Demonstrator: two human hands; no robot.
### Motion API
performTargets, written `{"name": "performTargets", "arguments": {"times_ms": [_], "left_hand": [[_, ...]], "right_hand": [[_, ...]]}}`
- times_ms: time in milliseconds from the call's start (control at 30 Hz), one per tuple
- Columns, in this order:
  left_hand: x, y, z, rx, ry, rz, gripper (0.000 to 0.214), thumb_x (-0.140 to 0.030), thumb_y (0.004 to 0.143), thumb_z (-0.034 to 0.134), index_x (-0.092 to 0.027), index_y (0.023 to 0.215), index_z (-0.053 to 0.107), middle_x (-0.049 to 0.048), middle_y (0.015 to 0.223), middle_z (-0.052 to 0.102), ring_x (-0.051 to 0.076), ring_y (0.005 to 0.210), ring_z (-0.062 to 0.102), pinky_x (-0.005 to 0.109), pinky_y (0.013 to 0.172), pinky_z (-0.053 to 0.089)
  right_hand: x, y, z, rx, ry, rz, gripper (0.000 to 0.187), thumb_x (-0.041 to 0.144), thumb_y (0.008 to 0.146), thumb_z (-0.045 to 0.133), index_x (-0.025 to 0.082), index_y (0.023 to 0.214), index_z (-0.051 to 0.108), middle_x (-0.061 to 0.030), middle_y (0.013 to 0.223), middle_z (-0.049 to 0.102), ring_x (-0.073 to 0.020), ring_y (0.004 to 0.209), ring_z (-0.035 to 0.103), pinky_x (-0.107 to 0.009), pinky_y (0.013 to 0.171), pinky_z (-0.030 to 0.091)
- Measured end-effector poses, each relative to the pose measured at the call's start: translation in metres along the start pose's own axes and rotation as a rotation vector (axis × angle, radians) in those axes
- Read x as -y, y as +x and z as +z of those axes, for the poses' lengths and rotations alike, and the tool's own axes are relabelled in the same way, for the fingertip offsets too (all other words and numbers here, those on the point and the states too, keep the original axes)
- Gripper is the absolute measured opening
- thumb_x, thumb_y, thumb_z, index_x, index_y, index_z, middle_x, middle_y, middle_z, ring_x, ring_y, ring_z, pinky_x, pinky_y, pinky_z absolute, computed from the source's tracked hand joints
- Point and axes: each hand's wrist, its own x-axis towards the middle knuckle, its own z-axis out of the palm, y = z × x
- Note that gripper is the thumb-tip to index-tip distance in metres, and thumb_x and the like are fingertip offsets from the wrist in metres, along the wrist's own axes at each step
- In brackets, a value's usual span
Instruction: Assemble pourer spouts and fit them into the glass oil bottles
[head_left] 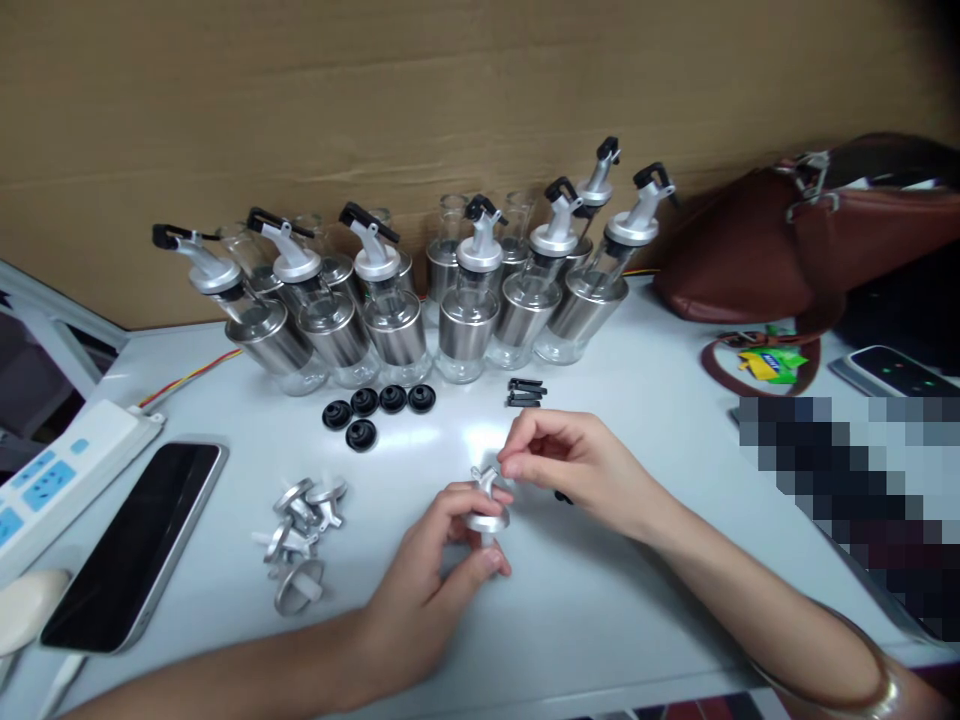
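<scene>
Left hand (427, 575) grips pourer (487, 518), nozzle pointing up; right hand (581, 470) pinches the nozzle tip from the right.

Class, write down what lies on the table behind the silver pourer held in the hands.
Behind the pourer, held by the left hand and right hand, lie black sticks, then bottles. A dark piece under the right hand is mostly covered.

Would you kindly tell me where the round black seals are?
In the head view, the black seals lie on the table left of centre, just in front of the bottles and beyond the silver caps.
</scene>
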Motion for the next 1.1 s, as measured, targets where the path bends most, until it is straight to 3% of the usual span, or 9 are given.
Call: {"name": "performTargets", "arguments": {"times_ms": [100, 267, 400, 567, 733, 1100], "left_hand": [[-0.001, -0.001, 0.000, -0.001, -0.004, -0.024, 0.023, -0.013, 0.093, 0.054, -0.029, 0.109, 0.054, 0.0008, 0.114, 0.055, 0.009, 0.077, 0.061, 0.028, 0.080, 0.048], [0.000, -0.003, -0.001, 0.059, -0.006, -0.005, 0.019, -0.022, 0.095, 0.054, -0.030, 0.113, 0.054, 0.0016, 0.111, 0.053, 0.007, 0.068, 0.060, 0.026, 0.072, 0.049], [0.001, -0.004, -0.001, 0.068, -0.003, 0.042, 0.017, -0.028, 0.097, 0.050, -0.032, 0.113, 0.052, 0.0014, 0.112, 0.052, 0.007, 0.068, 0.060, 0.026, 0.071, 0.050], [0.000, -0.004, -0.001, 0.060, 0.010, 0.033, 0.018, -0.028, 0.097, 0.050, -0.032, 0.115, 0.052, 0.0016, 0.113, 0.051, 0.006, 0.066, 0.060, 0.025, 0.071, 0.050], [0.003, -0.004, -0.001, 0.022, 0.027, 0.015, 0.017, -0.030, 0.098, 0.050, -0.032, 0.115, 0.051, 0.0012, 0.112, 0.052, 0.006, 0.066, 0.062, 0.026, 0.072, 0.048], [0.003, -0.005, -0.001, 0.076, 0.036, 0.046, 0.019, -0.035, 0.099, 0.046, -0.033, 0.117, 0.048, 0.0022, 0.114, 0.048, 0.007, 0.070, 0.061, 0.027, 0.072, 0.050]], "right_hand": [[-0.003, 0.002, 0.007, -0.005, 0.143, 0.052, 0.038, 0.049, 0.070, 0.077, 0.017, 0.063, 0.057, 0.0018, 0.059, 0.062, -0.0113, 0.056, 0.056, -0.024, 0.055, 0.044], [-0.005, 0.003, 0.009, -0.062, 0.170, 0.089, 0.041, 0.047, 0.063, 0.083, 0.016, 0.059, 0.056, 0.0062, 0.050, 0.053, -0.0065, 0.047, 0.044, -0.020, 0.048, 0.034], [-0.007, 0.003, 0.011, 0.007, 0.217, 0.125, 0.042, 0.051, 0.065, 0.081, 0.016, 0.061, 0.057, 0.0038, 0.049, 0.057, -0.0078, 0.048, 0.046, -0.021, 0.048, 0.032], [-0.003, 0.001, 0.012, -0.071, 0.223, 0.080, 0.040, 0.048, 0.064, 0.082, 0.017, 0.060, 0.057, 0.0049, 0.050, 0.056, -0.0069, 0.045, 0.043, -0.022, 0.047, 0.033], [-0.001, 0.001, 0.012, -0.030, 0.221, 0.063, 0.039, 0.048, 0.067, 0.080, 0.018, 0.060, 0.057, 0.0026, 0.053, 0.061, -0.0078, 0.046, 0.045, -0.022, 0.047, 0.036], [-0.003, 0.000, 0.013, -0.044, 0.246, 0.072, 0.038, 0.046, 0.067, 0.081, 0.016, 0.061, 0.058, 0.0034, 0.051, 0.059, -0.0072, 0.047, 0.045, -0.021, 0.049, 0.036]]}}
